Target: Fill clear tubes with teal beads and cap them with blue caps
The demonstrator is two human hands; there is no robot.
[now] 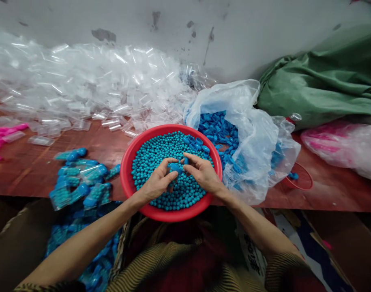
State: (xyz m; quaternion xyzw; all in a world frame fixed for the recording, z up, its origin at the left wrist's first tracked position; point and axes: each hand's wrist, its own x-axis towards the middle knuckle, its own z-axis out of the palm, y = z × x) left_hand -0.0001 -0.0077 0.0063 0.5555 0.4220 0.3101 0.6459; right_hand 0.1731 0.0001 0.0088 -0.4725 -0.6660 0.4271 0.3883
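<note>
A red basin (127,178) full of small teal balls (161,152) sits at the table's front edge. Both my hands hover over the balls in it. My left hand (157,182) is curled, its fingers closed around something I cannot make out, probably a clear tube. My right hand (202,172) pinches a blue cap (175,167) at the meeting point of both hands. A few loose blue caps (199,142) lie on the balls at the basin's far right.
A clear plastic bag of blue caps (221,129) lies right of the basin. A heap of empty clear tubes (88,89) fills the back left. Filled blue-capped tubes (78,182) lie left and spill into a box below. Green cloth (325,81) and pink items (334,146) sit right.
</note>
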